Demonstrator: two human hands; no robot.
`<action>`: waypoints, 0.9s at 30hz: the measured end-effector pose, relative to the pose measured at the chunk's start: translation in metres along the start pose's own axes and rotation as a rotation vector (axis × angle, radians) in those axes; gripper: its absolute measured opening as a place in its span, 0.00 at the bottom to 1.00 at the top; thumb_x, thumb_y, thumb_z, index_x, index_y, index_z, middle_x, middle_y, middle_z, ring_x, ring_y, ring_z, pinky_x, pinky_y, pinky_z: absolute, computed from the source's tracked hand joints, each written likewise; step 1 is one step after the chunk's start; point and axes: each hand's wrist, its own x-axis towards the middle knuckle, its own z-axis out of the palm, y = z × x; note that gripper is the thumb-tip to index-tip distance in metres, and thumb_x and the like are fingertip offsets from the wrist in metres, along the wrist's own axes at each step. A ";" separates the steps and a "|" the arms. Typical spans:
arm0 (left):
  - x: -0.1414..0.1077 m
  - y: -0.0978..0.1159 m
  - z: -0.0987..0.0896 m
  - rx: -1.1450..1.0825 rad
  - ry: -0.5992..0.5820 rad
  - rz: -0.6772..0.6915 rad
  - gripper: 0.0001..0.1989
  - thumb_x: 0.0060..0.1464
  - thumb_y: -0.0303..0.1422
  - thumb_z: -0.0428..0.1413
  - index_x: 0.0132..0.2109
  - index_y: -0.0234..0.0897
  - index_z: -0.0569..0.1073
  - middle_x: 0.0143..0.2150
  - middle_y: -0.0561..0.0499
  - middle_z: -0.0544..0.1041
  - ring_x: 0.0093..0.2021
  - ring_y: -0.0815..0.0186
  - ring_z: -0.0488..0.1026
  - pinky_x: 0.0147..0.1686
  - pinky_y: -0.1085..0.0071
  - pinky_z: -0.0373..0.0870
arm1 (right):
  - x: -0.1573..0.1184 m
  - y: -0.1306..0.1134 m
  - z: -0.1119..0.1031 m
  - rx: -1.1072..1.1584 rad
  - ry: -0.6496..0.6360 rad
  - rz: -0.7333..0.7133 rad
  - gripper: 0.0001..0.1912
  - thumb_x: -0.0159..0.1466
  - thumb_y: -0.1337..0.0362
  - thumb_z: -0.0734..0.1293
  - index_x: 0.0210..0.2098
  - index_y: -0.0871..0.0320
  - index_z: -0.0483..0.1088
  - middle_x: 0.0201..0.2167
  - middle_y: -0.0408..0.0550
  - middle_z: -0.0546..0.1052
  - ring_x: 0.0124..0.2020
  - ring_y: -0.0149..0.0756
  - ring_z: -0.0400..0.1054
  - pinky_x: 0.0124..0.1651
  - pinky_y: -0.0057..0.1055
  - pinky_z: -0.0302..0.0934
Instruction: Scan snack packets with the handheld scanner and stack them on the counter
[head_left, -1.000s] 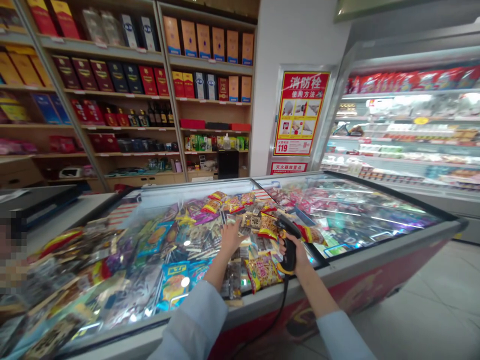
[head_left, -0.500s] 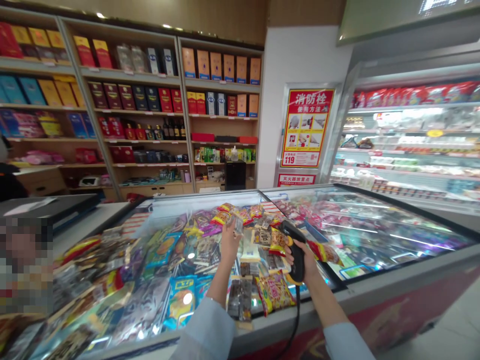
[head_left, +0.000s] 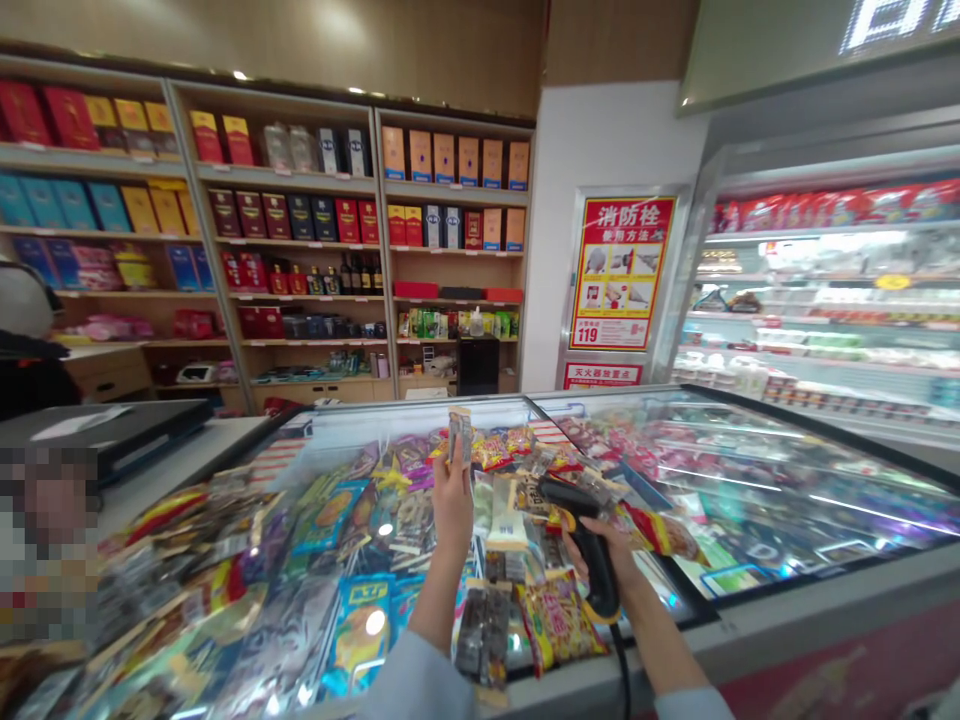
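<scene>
Left hand [head_left: 454, 505] pinches a light, soft snack packet [head_left: 460, 436] upright by its lower end; right hand [head_left: 626, 565] wraps the stiff grip of a black barcode scanner [head_left: 574, 505] above the freezer [head_left: 825, 590].

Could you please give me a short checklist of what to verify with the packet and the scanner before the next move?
1. Left hand holding the small packet upright between its fingers: ok.
2. Right hand gripping the handheld barcode scanner by its handle: ok.
3. Scanner head turned roughly toward the small packet: ok.
4. Barcode on the small packet facing the scanner: cannot tell, too small to see.
5. Scanner's black cord hanging clear of both hands: ok.
6. Scan beam switched on: cannot tell, none visible.
</scene>
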 end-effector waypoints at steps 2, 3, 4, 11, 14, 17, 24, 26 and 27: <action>0.000 0.002 -0.001 -0.007 -0.008 0.016 0.23 0.61 0.31 0.44 0.63 0.44 0.61 0.46 0.43 0.67 0.39 0.65 0.70 0.36 0.71 0.69 | 0.000 0.000 -0.002 0.012 0.009 0.002 0.20 0.51 0.54 0.69 0.38 0.61 0.69 0.16 0.41 0.68 0.11 0.26 0.57 0.12 0.23 0.52; 0.000 0.003 -0.001 -0.008 -0.009 0.016 0.23 0.61 0.31 0.44 0.63 0.45 0.60 0.46 0.43 0.67 0.39 0.65 0.71 0.36 0.71 0.69 | 0.000 0.000 -0.002 0.012 0.010 -0.003 0.20 0.51 0.54 0.69 0.37 0.62 0.69 0.16 0.41 0.68 0.11 0.26 0.57 0.12 0.23 0.52; 0.000 0.004 -0.001 -0.006 -0.010 0.013 0.23 0.61 0.32 0.45 0.63 0.45 0.60 0.46 0.43 0.67 0.40 0.65 0.71 0.36 0.71 0.69 | 0.000 0.000 -0.002 0.012 0.009 -0.008 0.20 0.51 0.54 0.69 0.37 0.62 0.70 0.16 0.42 0.68 0.11 0.26 0.57 0.12 0.23 0.51; -0.003 0.002 0.002 -0.045 -0.073 -0.026 0.25 0.61 0.30 0.45 0.64 0.48 0.58 0.48 0.43 0.66 0.40 0.66 0.70 0.40 0.70 0.69 | -0.003 -0.005 0.006 -0.028 0.002 -0.044 0.17 0.51 0.57 0.68 0.36 0.61 0.70 0.19 0.45 0.70 0.12 0.26 0.57 0.13 0.24 0.51; -0.005 0.004 0.005 -0.096 -0.119 -0.115 0.27 0.59 0.28 0.47 0.64 0.49 0.57 0.48 0.45 0.65 0.42 0.67 0.70 0.44 0.69 0.69 | -0.006 -0.008 0.010 -0.016 0.023 -0.066 0.16 0.51 0.56 0.68 0.35 0.60 0.70 0.16 0.42 0.67 0.12 0.27 0.55 0.13 0.24 0.50; -0.003 0.006 0.001 -0.201 -0.105 -0.218 0.29 0.55 0.25 0.50 0.63 0.50 0.60 0.48 0.46 0.64 0.41 0.67 0.70 0.47 0.67 0.68 | -0.015 -0.012 0.013 -0.010 0.048 -0.106 0.15 0.50 0.56 0.68 0.34 0.58 0.69 0.16 0.41 0.65 0.12 0.27 0.55 0.13 0.24 0.50; 0.027 -0.016 -0.070 -0.310 0.027 -0.322 0.31 0.50 0.22 0.55 0.61 0.47 0.64 0.46 0.48 0.63 0.39 0.70 0.71 0.45 0.70 0.71 | -0.036 -0.032 0.042 0.011 0.043 -0.192 0.09 0.52 0.59 0.67 0.31 0.54 0.67 0.17 0.45 0.64 0.13 0.31 0.54 0.13 0.28 0.53; 0.036 -0.028 -0.107 -0.291 0.055 -0.325 0.31 0.49 0.22 0.55 0.60 0.46 0.64 0.46 0.49 0.63 0.36 0.72 0.71 0.42 0.72 0.71 | -0.034 -0.033 0.063 0.029 0.016 -0.208 0.08 0.52 0.59 0.67 0.30 0.54 0.67 0.17 0.45 0.63 0.13 0.30 0.53 0.13 0.28 0.52; 0.041 -0.034 -0.126 -0.269 0.066 -0.328 0.31 0.49 0.22 0.55 0.60 0.46 0.65 0.46 0.49 0.63 0.35 0.73 0.71 0.41 0.73 0.72 | -0.030 -0.031 0.075 0.034 -0.003 -0.209 0.08 0.52 0.59 0.67 0.30 0.54 0.67 0.17 0.45 0.63 0.13 0.30 0.53 0.13 0.28 0.52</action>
